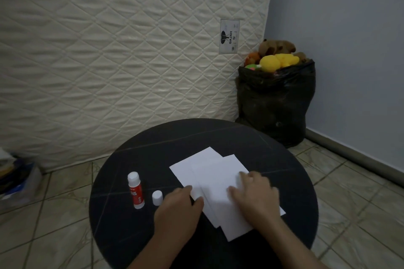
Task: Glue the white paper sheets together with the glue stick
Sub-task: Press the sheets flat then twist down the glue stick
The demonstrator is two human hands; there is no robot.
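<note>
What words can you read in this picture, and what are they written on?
"GAJAH", printed sideways on the white label sewn onto the quilted mattress; an elephant picture sits beside it, and the smaller marks there are too small to read.

The red label on the glue stick has white print, but it is too blurred to read.

The white paper sheets, the loose cap and the black bag show no words.

Left of left hand (178, 207): small white cap (157, 197) just beside it, then red-and-white glue stick (136, 190) lying on round black table (122, 231). Beyond both hands, overlapping white paper sheets (209, 172); bare tabletop past their far edge.
</note>
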